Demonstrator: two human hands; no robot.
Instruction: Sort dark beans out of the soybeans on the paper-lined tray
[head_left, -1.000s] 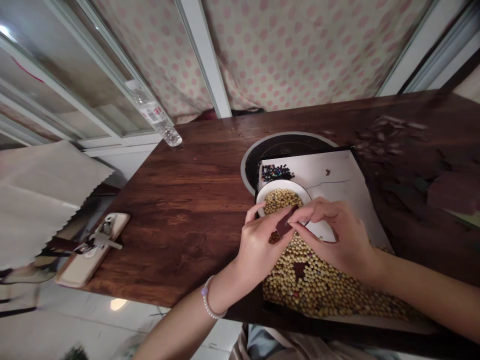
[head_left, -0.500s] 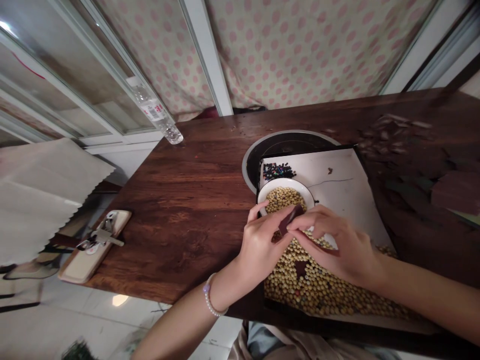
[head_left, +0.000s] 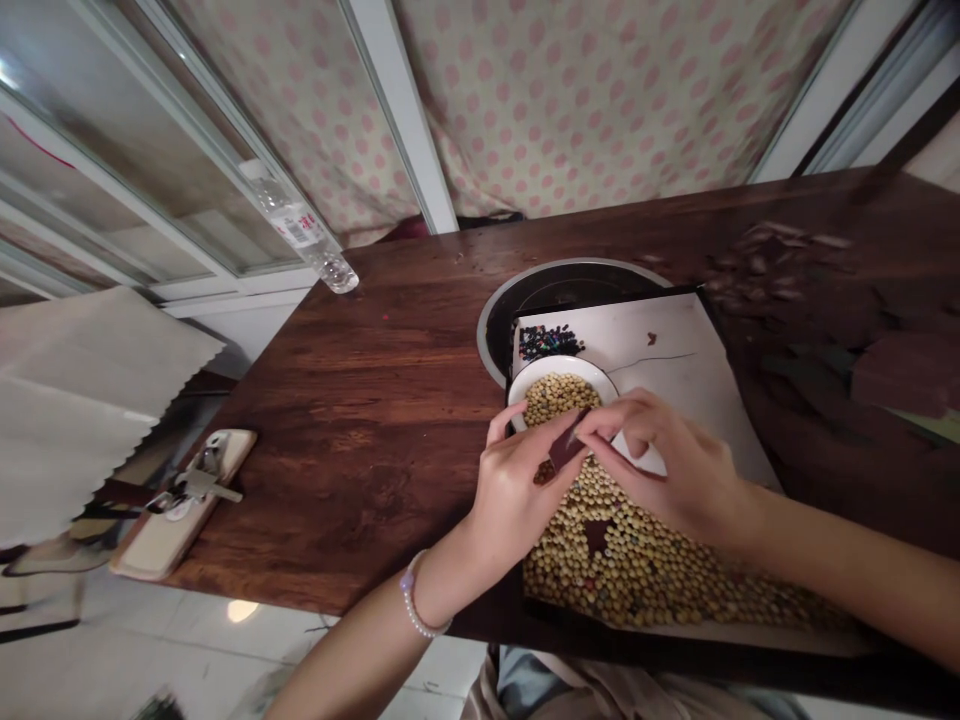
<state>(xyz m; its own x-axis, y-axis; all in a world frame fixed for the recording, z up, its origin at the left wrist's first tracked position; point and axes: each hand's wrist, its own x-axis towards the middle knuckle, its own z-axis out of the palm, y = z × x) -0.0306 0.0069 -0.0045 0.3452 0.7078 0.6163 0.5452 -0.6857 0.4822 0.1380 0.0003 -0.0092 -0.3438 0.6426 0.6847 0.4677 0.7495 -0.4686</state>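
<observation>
- Far left: a clear bottle (head_left: 300, 228) is standing near the table's back edge, well apart from the work.
- Left hand (head_left: 510, 490): thumb and forefinger are pinching the left part of a dark maroon piece (head_left: 564, 447), with almost no gap; the little finger is lifting beside the white bowl (head_left: 570, 364).
- Centre: the piece is sitting between both hands, above the bowl's near side and the loose beads (head_left: 645, 575). The step in hand appears to be fine two-handed working of its edge; the next move seemingly calls for a steady left pinch and small right-finger adjustments.
- Right hand (head_left: 675, 465): thumb and fingertips are closing on the piece's right edge; whether they are also gripping something smaller cannot be told.
- Right: the shallow tray (head_left: 705, 420) is extending beneath this hand; dark scraps (head_left: 772, 260) are lying beyond.
</observation>
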